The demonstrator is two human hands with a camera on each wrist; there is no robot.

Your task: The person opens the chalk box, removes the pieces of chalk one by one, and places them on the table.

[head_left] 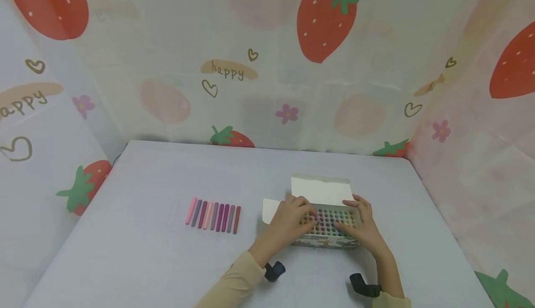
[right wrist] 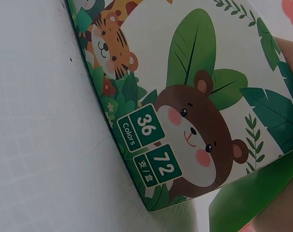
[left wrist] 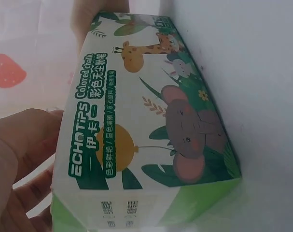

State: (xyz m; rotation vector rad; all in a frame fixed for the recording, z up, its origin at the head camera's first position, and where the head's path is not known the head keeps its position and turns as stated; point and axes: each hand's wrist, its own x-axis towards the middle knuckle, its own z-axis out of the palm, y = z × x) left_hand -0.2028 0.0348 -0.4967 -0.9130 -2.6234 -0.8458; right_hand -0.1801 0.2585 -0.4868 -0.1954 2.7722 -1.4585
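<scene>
A patterned box of colored chalk lies on the table with its lid up, rows of round chalk ends facing upward. My left hand reaches over the box's left end, its bent fingers and thumb down at the chalk ends. Whether they pinch a stick is too small to tell. At the right end my right hand rests with thumb and fingers spread, the thumb over the chalk and the fingers by the back rim. Animal drawings cover the box side in the left wrist view, and a bear shows in the right.
Several pink, purple and reddish chalk sticks lie side by side on the white table, left of the box. The raised white lid and a side flap stick out from it. Strawberry-print cloth hangs behind.
</scene>
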